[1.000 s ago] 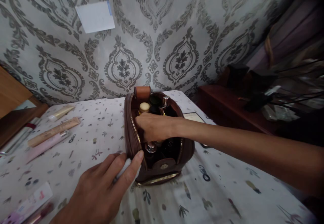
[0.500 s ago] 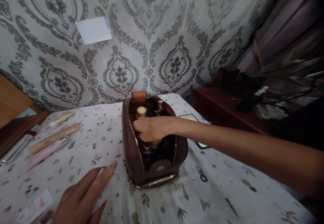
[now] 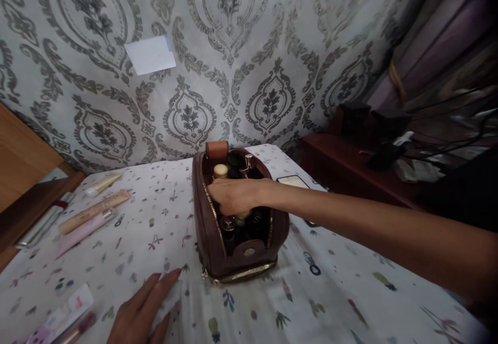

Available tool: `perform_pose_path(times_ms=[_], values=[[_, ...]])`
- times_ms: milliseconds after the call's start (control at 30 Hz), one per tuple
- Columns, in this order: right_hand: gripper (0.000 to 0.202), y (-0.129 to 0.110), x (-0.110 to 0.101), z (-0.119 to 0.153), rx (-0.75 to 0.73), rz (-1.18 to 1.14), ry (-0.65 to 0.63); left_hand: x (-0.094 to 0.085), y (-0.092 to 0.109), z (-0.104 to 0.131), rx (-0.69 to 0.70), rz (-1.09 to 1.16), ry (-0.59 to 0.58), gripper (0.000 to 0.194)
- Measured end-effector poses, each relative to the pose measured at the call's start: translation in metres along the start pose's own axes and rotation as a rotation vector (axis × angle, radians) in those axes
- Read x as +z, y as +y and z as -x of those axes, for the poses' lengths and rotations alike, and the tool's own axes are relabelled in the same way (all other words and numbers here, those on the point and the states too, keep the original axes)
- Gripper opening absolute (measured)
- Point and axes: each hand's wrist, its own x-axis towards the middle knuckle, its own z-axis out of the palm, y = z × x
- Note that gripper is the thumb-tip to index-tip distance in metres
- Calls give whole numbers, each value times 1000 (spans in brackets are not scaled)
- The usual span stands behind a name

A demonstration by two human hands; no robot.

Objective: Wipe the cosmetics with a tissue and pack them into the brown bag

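A brown toiletry bag stands upright on the bed sheet with its zipped top spread wide. Inside it are several bottles, among them one with a cream cap, one with a silver top and a dark bottle with a shiny collar. My right hand reaches into the bag at its left side; its fingers are curled down, and their tips and whatever they grip are hidden. To the left of the bag, my left hand is open above or on the sheet, fingers stretched forward, holding nothing.
Cosmetic tubes lie on the left: a cream one, a beige one and a pink one. A small printed packet is near the front left. Behind my right forearm is a phone. A patterned wall rises behind the bag.
The view has shifted slightly, so the bag and tubes sit a little further right. My right hand stays inside the bag. My left hand remains open beside it.
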Motion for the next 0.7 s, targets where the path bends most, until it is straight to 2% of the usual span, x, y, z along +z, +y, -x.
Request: perform_pose_path(times_ms=[167, 267, 433, 700], values=[[20, -5, -4, 3, 30, 8, -44, 13, -3, 8, -112, 6, 48, 40], [20, -5, -4, 4, 39, 18, -61, 16, -1, 9, -118, 20, 55, 40], [15, 1, 0, 2, 1, -39, 0, 19, 2, 9, -143, 34, 72, 45], [24, 2, 3, -1, 8, -75, 32, 22, 3, 10, -198, 90, 62, 42]])
